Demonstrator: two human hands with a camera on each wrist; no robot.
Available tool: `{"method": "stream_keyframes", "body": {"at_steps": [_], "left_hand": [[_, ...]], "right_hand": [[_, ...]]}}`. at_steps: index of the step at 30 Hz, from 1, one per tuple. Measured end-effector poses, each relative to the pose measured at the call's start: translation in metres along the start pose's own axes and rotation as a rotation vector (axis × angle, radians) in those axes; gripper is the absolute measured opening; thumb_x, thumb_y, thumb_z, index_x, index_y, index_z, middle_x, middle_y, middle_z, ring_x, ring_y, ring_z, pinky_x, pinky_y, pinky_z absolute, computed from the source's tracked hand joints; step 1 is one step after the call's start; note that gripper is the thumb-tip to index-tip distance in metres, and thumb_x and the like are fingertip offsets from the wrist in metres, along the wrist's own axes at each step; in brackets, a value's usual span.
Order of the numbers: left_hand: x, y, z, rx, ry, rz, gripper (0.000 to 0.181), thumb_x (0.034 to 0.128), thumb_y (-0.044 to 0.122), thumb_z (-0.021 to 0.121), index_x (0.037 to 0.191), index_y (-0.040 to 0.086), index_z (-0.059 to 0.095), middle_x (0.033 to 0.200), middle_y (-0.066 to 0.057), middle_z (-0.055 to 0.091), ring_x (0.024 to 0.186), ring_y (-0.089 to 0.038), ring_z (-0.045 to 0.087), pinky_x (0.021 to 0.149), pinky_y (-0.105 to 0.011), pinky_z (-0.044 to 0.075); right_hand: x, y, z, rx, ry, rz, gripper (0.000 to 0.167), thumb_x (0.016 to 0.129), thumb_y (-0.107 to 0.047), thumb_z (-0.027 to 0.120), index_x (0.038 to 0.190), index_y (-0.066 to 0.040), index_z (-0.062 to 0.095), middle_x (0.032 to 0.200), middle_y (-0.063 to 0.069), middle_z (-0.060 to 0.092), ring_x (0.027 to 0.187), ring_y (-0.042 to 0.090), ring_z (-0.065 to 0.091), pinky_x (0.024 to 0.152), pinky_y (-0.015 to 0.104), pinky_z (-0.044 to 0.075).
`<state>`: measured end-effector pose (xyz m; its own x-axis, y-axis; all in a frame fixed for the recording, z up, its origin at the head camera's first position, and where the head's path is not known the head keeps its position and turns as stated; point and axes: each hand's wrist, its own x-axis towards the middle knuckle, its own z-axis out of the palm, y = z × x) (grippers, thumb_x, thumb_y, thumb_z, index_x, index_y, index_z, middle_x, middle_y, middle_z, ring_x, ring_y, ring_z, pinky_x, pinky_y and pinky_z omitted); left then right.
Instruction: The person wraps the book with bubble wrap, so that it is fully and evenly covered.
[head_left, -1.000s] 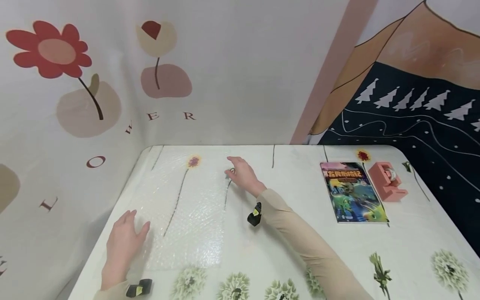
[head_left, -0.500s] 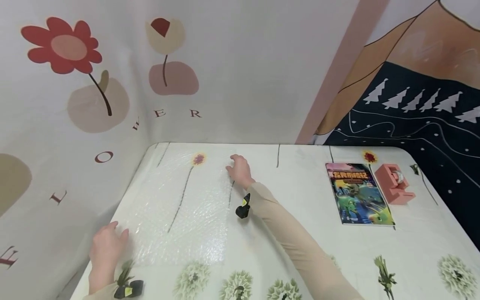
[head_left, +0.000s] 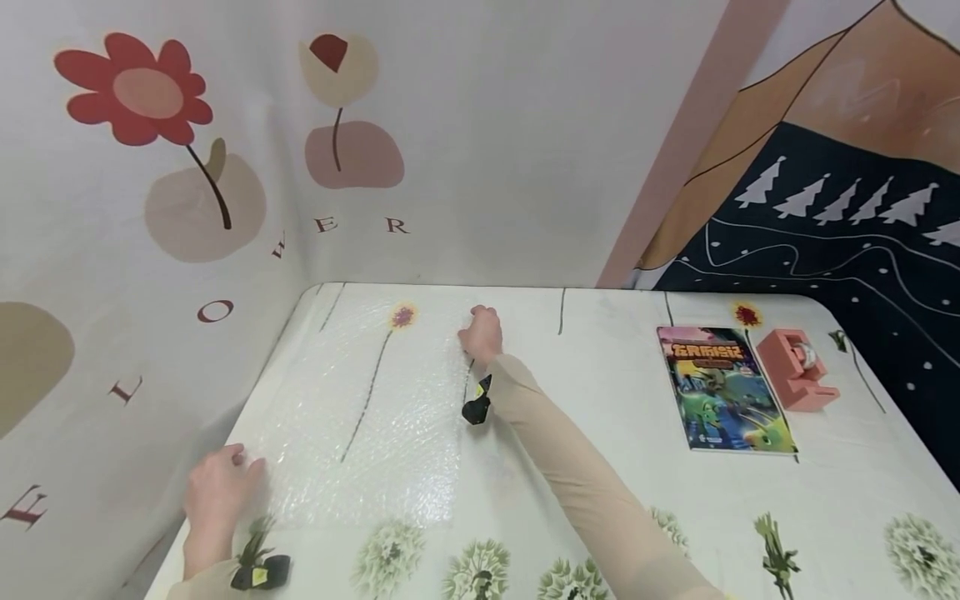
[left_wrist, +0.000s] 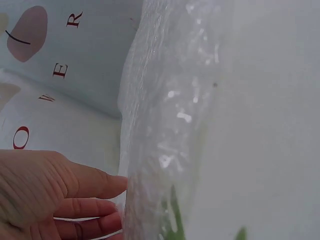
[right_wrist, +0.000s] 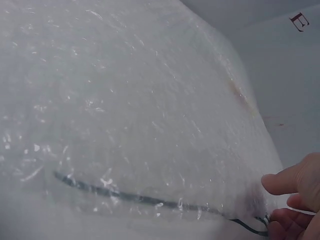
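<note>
Left hand (head_left: 216,493) at eight o'clock of the bubbly sheet (head_left: 405,417), fingers bent, seeming to pinch its edge, sheet spread on white table (head_left: 592,375), right hand (head_left: 482,335) stretched out at two o'clock, thumb and curled fingers pinching the edge

From afar I saw glossy, bumpy plastic sheeting (head_left: 408,417) and a smooth tabletop (head_left: 600,392). To me the paper book (head_left: 727,396) looked glossy, the tape dispenser (head_left: 783,371) matt plastic.

Printed drapes (head_left: 495,167) are hanging beyond the right grip (head_left: 482,335), around a flower-patterned counter (head_left: 592,383), suggesting a curtained-off booth.
</note>
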<state>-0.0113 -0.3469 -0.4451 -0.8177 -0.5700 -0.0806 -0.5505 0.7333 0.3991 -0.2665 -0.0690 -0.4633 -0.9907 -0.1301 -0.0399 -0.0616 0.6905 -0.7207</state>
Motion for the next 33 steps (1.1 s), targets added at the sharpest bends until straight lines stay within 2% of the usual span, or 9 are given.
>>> {"method": "stream_keyframes", "body": {"at_steps": [6,12,14,16,19,23,26,33], "left_hand": [[0.001,-0.001,0.003,-0.003,0.038,0.031,0.045,0.0807,0.008,0.06,0.116,-0.019,0.049,0.105,-0.036,0.054,0.097,-0.051,0.05,0.073,-0.056,0.044],[0.001,0.001,0.006,-0.037,0.061,-0.008,0.042,0.0803,0.005,0.06,0.115,-0.017,0.052,0.105,-0.035,0.054,0.097,-0.05,0.05,0.074,-0.056,0.043],[0.001,0.002,0.006,-0.048,0.069,-0.015,0.04,0.0801,0.004,0.059,0.114,-0.017,0.052,0.105,-0.035,0.054,0.097,-0.049,0.05,0.073,-0.056,0.043],[0.001,0.003,0.006,-0.057,0.074,-0.022,0.039,0.0802,0.003,0.058,0.114,-0.017,0.052,0.104,-0.035,0.054,0.096,-0.049,0.05,0.072,-0.055,0.043],[0.0,0.003,0.006,-0.069,0.077,-0.036,0.038,0.081,0.002,0.056,0.114,-0.016,0.053,0.103,-0.034,0.055,0.094,-0.048,0.051,0.072,-0.055,0.042],[0.001,0.002,0.005,-0.094,0.079,-0.055,0.034,0.0841,0.003,0.055,0.114,-0.014,0.054,0.102,-0.033,0.057,0.092,-0.046,0.053,0.072,-0.053,0.042],[0.002,0.0,0.004,-0.121,0.088,-0.053,0.031,0.086,0.004,0.055,0.112,-0.013,0.056,0.1,-0.031,0.058,0.088,-0.043,0.055,0.069,-0.049,0.042],[0.0,-0.002,-0.006,-0.182,0.096,0.005,0.027,0.0874,0.005,0.056,0.108,-0.013,0.059,0.093,-0.029,0.06,0.082,-0.039,0.057,0.059,-0.033,0.041]], "right_hand": [[0.001,-0.004,0.0,-0.002,-0.012,0.05,0.044,0.086,-0.001,0.059,0.129,0.004,0.048,0.12,0.02,0.051,0.102,0.028,0.056,0.085,0.031,0.049],[0.0,-0.011,-0.002,-0.029,-0.035,0.086,0.021,0.088,-0.002,0.056,0.108,0.004,0.055,0.093,0.016,0.062,0.078,0.022,0.059,0.066,0.029,0.051],[0.0,-0.013,-0.002,-0.045,-0.043,0.086,0.021,0.089,-0.003,0.055,0.109,0.004,0.056,0.093,0.015,0.063,0.08,0.022,0.061,0.068,0.029,0.051],[-0.001,-0.015,-0.003,-0.036,-0.047,0.095,0.029,0.089,-0.003,0.055,0.118,0.003,0.053,0.102,0.016,0.062,0.089,0.023,0.061,0.076,0.03,0.051],[-0.002,-0.015,-0.004,0.022,-0.048,0.118,0.04,0.09,-0.004,0.054,0.129,0.001,0.046,0.112,0.016,0.06,0.093,0.022,0.059,0.081,0.03,0.05],[0.001,-0.013,-0.004,0.167,-0.046,0.146,0.043,0.091,-0.004,0.053,0.132,-0.003,0.044,0.098,0.013,0.061,0.068,0.017,0.051,0.064,0.027,0.045],[0.003,-0.012,-0.007,0.278,-0.044,0.159,0.042,0.089,-0.003,0.052,0.131,-0.003,0.047,0.088,0.011,0.06,0.061,0.015,0.046,0.059,0.026,0.041],[0.003,-0.011,-0.02,0.437,-0.082,0.192,0.039,0.086,-0.004,0.06,0.124,-0.002,0.055,0.107,0.014,0.061,0.088,0.021,0.059,0.073,0.03,0.05]]}}
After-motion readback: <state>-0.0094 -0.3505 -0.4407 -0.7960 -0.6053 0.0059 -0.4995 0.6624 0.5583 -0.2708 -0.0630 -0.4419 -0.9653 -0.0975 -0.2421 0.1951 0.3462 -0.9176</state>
